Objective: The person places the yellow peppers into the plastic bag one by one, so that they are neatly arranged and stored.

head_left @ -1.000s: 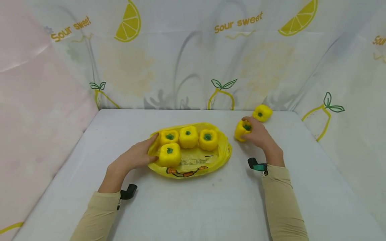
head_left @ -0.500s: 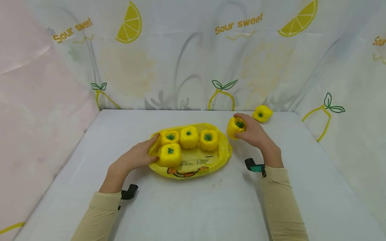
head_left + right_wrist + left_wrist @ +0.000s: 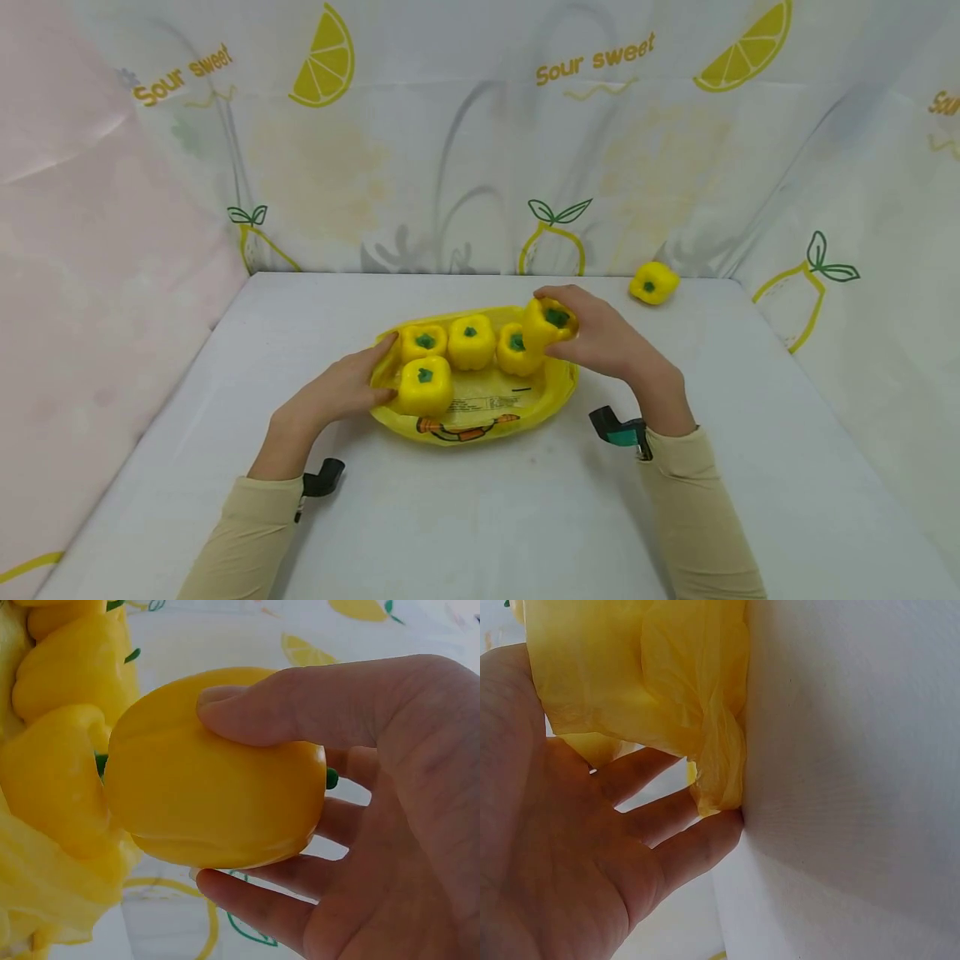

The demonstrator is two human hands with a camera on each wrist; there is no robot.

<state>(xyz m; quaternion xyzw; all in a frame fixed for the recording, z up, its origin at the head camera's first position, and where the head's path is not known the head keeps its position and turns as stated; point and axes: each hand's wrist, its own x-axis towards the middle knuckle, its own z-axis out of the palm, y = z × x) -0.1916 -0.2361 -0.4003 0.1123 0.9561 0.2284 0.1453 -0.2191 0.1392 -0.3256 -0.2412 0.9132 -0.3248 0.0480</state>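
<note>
My right hand (image 3: 600, 337) grips a yellow bell pepper (image 3: 543, 325) with a green stem, above the right side of a yellow plastic bag (image 3: 487, 429). In the right wrist view the thumb lies across this pepper (image 3: 217, 780) and the fingers support its other side. My left hand (image 3: 341, 385) rests at the bag's left rim, thumb and forefinger spread. The left wrist view shows its fingers (image 3: 686, 851) fairly straight against the crumpled bag, tips partly hidden behind it. Inside the bag stand several yellow peppers (image 3: 425, 387); the raised pepper partly covers the rightmost one.
Another yellow bell pepper (image 3: 654, 283) lies on the white table (image 3: 480, 533) near its back right edge. Behind the table hangs a white curtain (image 3: 450, 167) with lemon prints.
My right hand has lifted the bell pepper off the table on the right and carried it left, over the bag. The left hand has stayed at the rim.
</note>
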